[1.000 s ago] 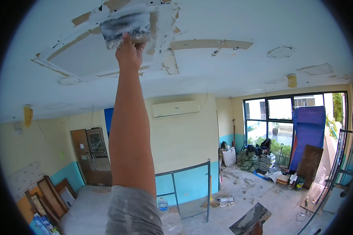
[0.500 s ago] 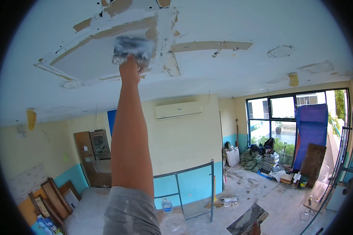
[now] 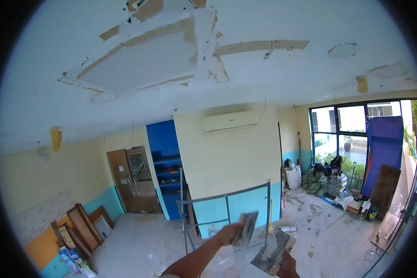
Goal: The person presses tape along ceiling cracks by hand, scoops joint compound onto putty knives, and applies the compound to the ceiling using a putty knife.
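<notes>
My left hand point(image 3: 233, 233) reaches in from the lower middle, its fingers wrapped round a wide-bladed trowel point(image 3: 249, 228) with pale residue on it. Just right of it and lower, my right hand point(image 3: 287, 267) grips a flat rectangular metal plate point(image 3: 274, 251) smeared with pale putty. The trowel blade is tilted up, close to the plate; whether they touch I cannot tell. Overhead, a patched ceiling panel point(image 3: 143, 62) shows brown bare strips and whitish filler along its edges.
A grey metal frame point(image 3: 227, 208) stands beyond my hands. Wooden boards point(image 3: 81, 227) lean at the left wall. Piled bags point(image 3: 317, 180) and a brown board point(image 3: 385, 190) are by the windows. An air conditioner point(image 3: 230, 122) hangs on the far wall.
My left hand and its trowel have come down from the ceiling panel to beside the plate. My right hand now shows more fully with the plate, and the view has shifted.
</notes>
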A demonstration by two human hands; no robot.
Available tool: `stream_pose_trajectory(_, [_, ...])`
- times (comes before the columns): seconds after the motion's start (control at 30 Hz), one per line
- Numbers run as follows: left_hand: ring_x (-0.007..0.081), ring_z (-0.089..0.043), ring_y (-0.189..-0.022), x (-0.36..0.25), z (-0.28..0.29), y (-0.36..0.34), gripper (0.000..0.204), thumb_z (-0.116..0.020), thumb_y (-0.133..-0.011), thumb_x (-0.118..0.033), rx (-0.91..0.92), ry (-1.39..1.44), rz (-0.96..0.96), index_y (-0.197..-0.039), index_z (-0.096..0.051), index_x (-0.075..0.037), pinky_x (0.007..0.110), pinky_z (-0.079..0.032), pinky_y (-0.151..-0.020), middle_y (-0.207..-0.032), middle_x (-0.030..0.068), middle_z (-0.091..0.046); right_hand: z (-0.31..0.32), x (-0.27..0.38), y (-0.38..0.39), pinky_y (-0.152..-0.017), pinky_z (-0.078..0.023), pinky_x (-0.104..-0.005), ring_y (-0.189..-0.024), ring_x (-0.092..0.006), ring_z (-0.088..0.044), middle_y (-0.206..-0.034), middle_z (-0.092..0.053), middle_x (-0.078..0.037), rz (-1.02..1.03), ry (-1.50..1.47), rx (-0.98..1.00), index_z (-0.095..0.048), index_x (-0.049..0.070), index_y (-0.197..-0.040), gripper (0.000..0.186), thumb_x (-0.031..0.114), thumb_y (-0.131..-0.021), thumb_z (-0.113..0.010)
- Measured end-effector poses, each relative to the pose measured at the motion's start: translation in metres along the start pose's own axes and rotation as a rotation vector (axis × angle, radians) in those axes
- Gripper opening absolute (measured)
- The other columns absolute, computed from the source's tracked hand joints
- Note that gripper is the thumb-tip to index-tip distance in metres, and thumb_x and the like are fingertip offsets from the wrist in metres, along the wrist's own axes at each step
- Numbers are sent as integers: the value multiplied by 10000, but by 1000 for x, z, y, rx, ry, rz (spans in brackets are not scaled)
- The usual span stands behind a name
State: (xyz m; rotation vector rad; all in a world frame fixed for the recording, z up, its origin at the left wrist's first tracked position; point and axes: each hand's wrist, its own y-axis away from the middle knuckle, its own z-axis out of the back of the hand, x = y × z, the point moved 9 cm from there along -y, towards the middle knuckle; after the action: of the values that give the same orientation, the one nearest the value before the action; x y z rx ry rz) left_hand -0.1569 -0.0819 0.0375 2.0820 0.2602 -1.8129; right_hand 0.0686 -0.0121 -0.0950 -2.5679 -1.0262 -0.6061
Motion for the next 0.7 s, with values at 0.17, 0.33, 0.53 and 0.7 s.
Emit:
stream_pose_trajectory(0.17, [187,-606,-933,113,16,13,505,-524,-935,-433,148,-748,-160,-1234,-549,-27,338,-467,-869,-1049,97,-646,-21,-33,-8,-980,-446,-472,-1153,-304,-536,-1281,-522,-145,-120,44,-16,-407,-2,-1343,478,289,-970,-480])
stream_pose_trajectory(0.33, [171,-619,-811,101,100,51,432,-616,-886,-410,-161,-408,90,-982,-629,10,317,-489,-719,-889,113,-659,-38,-33,-26,-899,-494,-442,-1083,-260,-563,-1201,-543,-112,-93,340,-184,-379,30,-1335,520,346,-953,-535])
stream_pose_trajectory(0.53, [216,-619,-779,-10,79,106,468,-719,-787,-271,-576,-740,-269,-1095,-503,8,351,-491,-707,-895,121,-642,-56,-5,-52,-936,-467,-406,-1090,-221,-548,-1208,-539,-98,178,247,-50,-380,29,-1308,505,336,-946,-551])
stream_pose_trajectory(0.7, [294,-625,-805,-18,54,145,470,-727,-768,-314,-639,-831,-422,-1068,-510,-25,392,-491,-700,-872,168,-625,-74,-3,-32,-903,-429,-323,-1070,-167,-513,-1162,-551,-87,233,544,-94,-412,1,-1302,430,216,-952,-538])
